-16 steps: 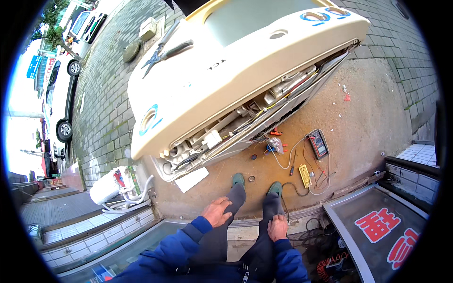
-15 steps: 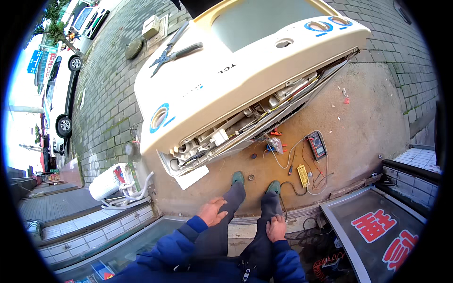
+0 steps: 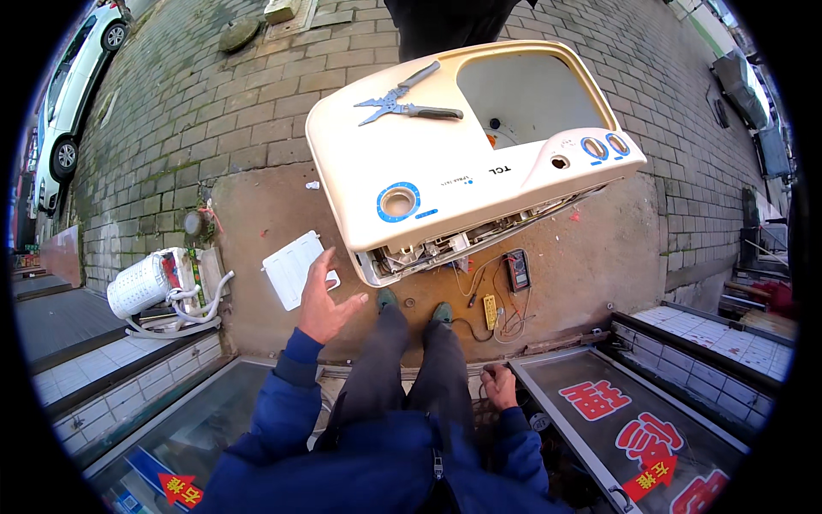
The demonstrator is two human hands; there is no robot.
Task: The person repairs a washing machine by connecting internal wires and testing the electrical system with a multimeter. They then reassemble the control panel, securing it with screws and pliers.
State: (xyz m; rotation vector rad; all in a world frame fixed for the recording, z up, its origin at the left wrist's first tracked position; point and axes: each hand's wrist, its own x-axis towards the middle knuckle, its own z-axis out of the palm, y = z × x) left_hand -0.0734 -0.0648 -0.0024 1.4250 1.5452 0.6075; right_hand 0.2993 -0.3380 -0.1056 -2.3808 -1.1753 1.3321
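My left hand is open, thumb and fingers apart, raised near the lower-left corner of a cream washing machine top and over a white plastic panel on the ground. My right hand is curled closed low by the right glass door's frame; whatever is inside it is hidden. Grey pliers lie spread on the machine top, which has blue-ringed knob openings and exposed parts along its near edge. A multimeter and a yellow power strip with tangled wires lie beyond my feet.
A white drum with hoses lies at left. Framed glass doors with red lettering flank me. A white car stands on the brick pavement. A large dark shape is behind the machine.
My left hand has lifted off my leg, moving up-left and opening. My right hand has risen slightly. The view has shifted, so the machine appears smaller and further right, showing more of its tub.
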